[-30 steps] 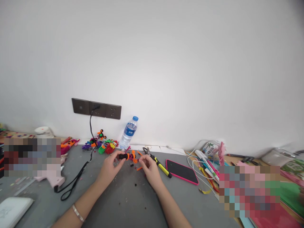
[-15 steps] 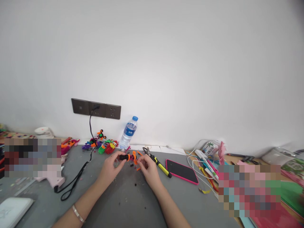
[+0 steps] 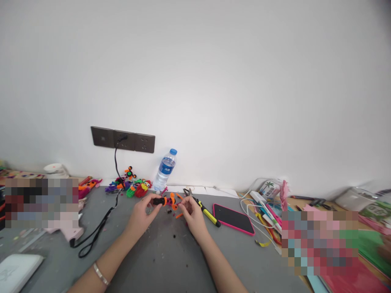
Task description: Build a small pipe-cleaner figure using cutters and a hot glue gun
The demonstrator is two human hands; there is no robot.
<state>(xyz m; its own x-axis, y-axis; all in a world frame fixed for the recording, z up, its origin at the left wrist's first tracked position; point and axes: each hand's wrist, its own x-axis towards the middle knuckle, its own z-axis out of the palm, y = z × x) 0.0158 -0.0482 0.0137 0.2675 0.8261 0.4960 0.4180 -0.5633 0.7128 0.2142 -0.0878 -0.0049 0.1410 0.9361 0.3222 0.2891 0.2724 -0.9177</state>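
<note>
A small fuzzy figure in black, orange and magenta (image 3: 169,201) is held above the grey table, its black end between the thumb and fingers of my left hand (image 3: 144,211). Just to its right is my right hand (image 3: 191,211), thumb and index finger pinched close to the figure's magenta and orange end; what they hold, if anything, is too small to make out. Orange pieces (image 3: 179,215) lie by my right fingertips. Black and yellow pliers (image 3: 209,215) rest behind and right of that hand, partly hidden by it.
A water bottle (image 3: 165,169) stands by the wall, beside colourful fuzzy figures (image 3: 142,189). A phone with a pink edge (image 3: 233,219) lies right of the pliers. On the left are a pink glue gun (image 3: 69,230) with a black cord and a white box (image 3: 18,270). White cables and papers crowd the right.
My right hand has moved slightly right, away from the figure's orange end. My left hand keeps its hold on the black end.
</note>
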